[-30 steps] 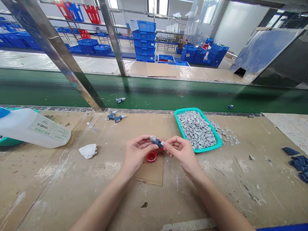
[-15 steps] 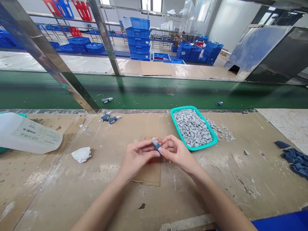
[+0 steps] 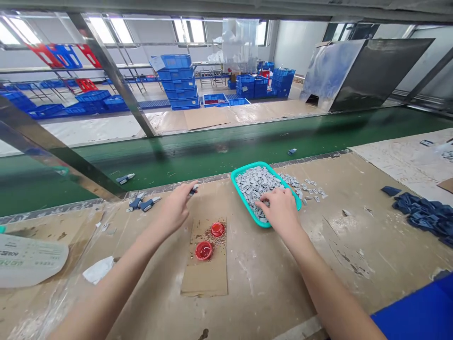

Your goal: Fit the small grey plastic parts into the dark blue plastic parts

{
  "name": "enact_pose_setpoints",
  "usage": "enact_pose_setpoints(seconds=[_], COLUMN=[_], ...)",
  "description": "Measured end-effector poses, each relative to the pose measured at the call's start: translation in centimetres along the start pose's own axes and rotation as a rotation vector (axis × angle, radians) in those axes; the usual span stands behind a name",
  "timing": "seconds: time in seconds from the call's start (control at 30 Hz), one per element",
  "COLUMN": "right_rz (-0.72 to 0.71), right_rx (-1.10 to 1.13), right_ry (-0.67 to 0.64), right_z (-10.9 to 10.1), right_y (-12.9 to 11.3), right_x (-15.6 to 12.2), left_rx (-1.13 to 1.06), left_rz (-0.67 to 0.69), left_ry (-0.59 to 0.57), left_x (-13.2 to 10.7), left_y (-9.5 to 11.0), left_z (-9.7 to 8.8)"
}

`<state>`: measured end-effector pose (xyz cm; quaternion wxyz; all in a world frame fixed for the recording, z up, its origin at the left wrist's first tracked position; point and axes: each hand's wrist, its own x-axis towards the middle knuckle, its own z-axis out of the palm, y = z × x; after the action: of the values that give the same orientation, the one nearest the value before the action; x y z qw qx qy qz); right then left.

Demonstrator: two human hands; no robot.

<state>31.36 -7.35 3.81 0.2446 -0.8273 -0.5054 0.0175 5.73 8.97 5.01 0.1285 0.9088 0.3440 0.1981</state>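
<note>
My left hand (image 3: 176, 208) reaches toward the far edge of the bench, pinching a small dark blue and grey part (image 3: 193, 190) at its fingertips. A few similar assembled parts (image 3: 143, 203) lie just left of it near the edge. My right hand (image 3: 279, 208) rests in the teal tray (image 3: 245, 207), fingers curled down among the many small grey pieces (image 3: 255, 183); whether it grips one is hidden. Two red caps (image 3: 211, 240) sit on a cardboard strip (image 3: 206, 262) between my arms.
A green conveyor belt (image 3: 226, 146) runs behind the bench with two stray parts on it. Loose grey pieces (image 3: 309, 186) lie right of the tray. Dark blue parts (image 3: 421, 212) are piled at the right. A white jug (image 3: 28, 259) and a crumpled tissue (image 3: 99, 270) lie left.
My hands separated. The left carried the assembled part away toward the far edge; the right moved into the teal tray. The view shifted, uncovering both red caps.
</note>
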Motion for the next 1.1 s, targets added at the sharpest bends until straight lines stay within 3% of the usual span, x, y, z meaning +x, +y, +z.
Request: enact_pose_setpoints(seconds=[0.17,0.3,0.43,0.53,0.63,0.77,0.87,1.1], right_rz=[0.021,-0.033,-0.096,-0.120,-0.205,-0.527,-0.731,-0.760], right_rx=[-0.135,-0.111,-0.081,0.045,0.251,0.508,0.543,0.537], right_ry=[-0.009,-0.034,-0.020,0.008,-0.021,-0.172,-0.192,-0.130], right_z=[1.3,1.6,2.1,2.0,1.1,-0.5,-0.6,0.7], right_y=[-1.4,-1.5,-1.1,-0.7,-0.6,-1.6,-2.7,-3.1], right_x=[0.1,0.4,0.6,0.3,-0.4,-1.6,-2.7,-4.2], left_rx=[0.191,0.212,0.199,0.179,0.152,0.113,0.098,0.153], left_rz=[-0.036,-0.048,-0.066,-0.075,-0.055,-0.055,-0.078,-0.144], left_ry=[0.020,0.156,0.375,0.460,0.437,0.403,0.395,0.360], left_x=[6.5,8.5,7.9,7.2,6.8,6.4,5.8,5.0], left_y=[-5.0,-7.4,-8.2,-8.0,-7.4,-6.7,-6.4,-6.3], left_z=[2.7,4.7,5.1,5.1,5.3,5.2,4.8,5.2])
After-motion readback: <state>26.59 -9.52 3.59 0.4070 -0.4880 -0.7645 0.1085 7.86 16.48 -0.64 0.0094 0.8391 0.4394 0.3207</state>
